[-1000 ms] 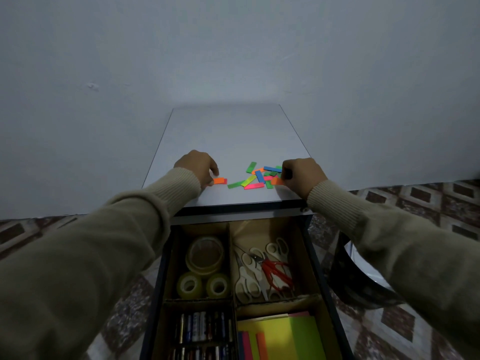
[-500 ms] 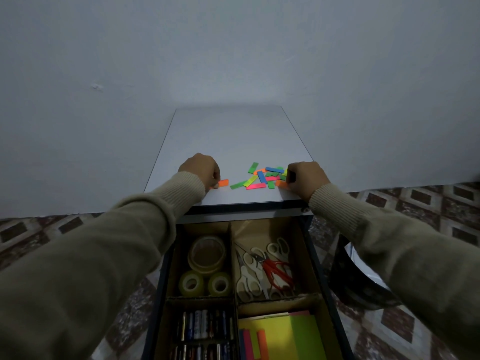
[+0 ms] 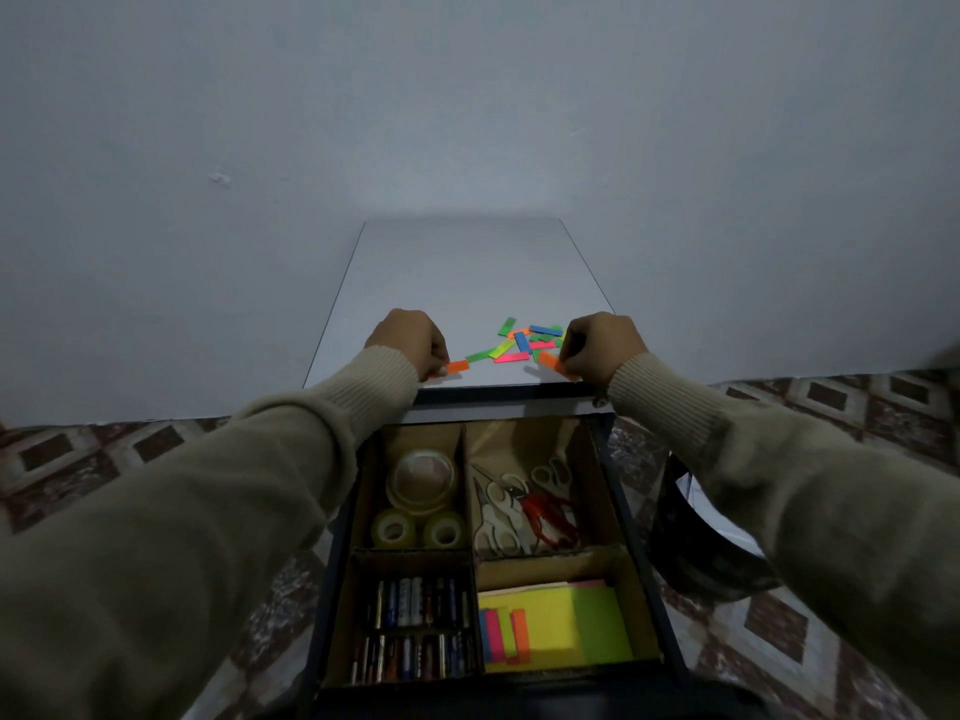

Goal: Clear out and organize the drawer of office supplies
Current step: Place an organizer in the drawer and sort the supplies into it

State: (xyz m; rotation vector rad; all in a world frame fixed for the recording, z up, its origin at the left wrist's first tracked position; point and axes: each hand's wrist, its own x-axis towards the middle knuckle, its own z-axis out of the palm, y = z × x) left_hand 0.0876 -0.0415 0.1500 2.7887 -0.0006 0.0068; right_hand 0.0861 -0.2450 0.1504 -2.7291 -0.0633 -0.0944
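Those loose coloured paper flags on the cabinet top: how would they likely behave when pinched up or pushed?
The coloured flags look thin and flat, so probably very light and floppy. Lying flush on the smooth cabinet top, they would likely slide rather than lift. The left hand and right hand each pinch an orange one by its edge.

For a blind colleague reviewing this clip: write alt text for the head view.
Two hands work at a cabinet top: the left hand and the right hand each pinch an orange sticky tab beside a scattered pile of coloured tabs. Below, the open drawer holds tape rolls, scissors, batteries and sticky notes in separate compartments.
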